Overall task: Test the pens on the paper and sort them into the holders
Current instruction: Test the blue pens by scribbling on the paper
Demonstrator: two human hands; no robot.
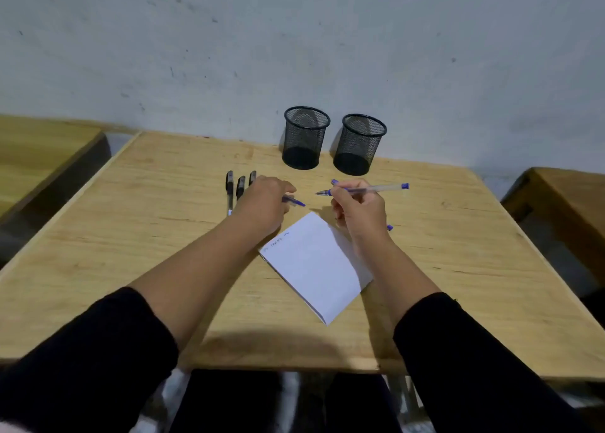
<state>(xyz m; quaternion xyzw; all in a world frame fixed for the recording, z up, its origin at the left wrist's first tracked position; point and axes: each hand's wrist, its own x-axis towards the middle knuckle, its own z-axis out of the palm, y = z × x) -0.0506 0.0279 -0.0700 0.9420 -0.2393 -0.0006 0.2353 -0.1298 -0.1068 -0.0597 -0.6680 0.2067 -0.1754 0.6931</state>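
A: Pens wait on a wooden desk [131, 236], the paper [317, 265] at its middle. Right hand [358, 208], just beyond the paper, pinches an uncapped blue pen [366, 189], tip bare. Left hand [265, 200], beyond the paper's left corner, curls round what looks like the blue cap [294, 201].

B: And the rest?

A: Three black pens [229, 192] lie beside the left hand. Two mesh holders [306, 138], apparently empty, stand beyond the paper by the wall.

B: Step?

A: Likely uncapping done, testing next: bring the tip to the paper, near its faint scribbles.
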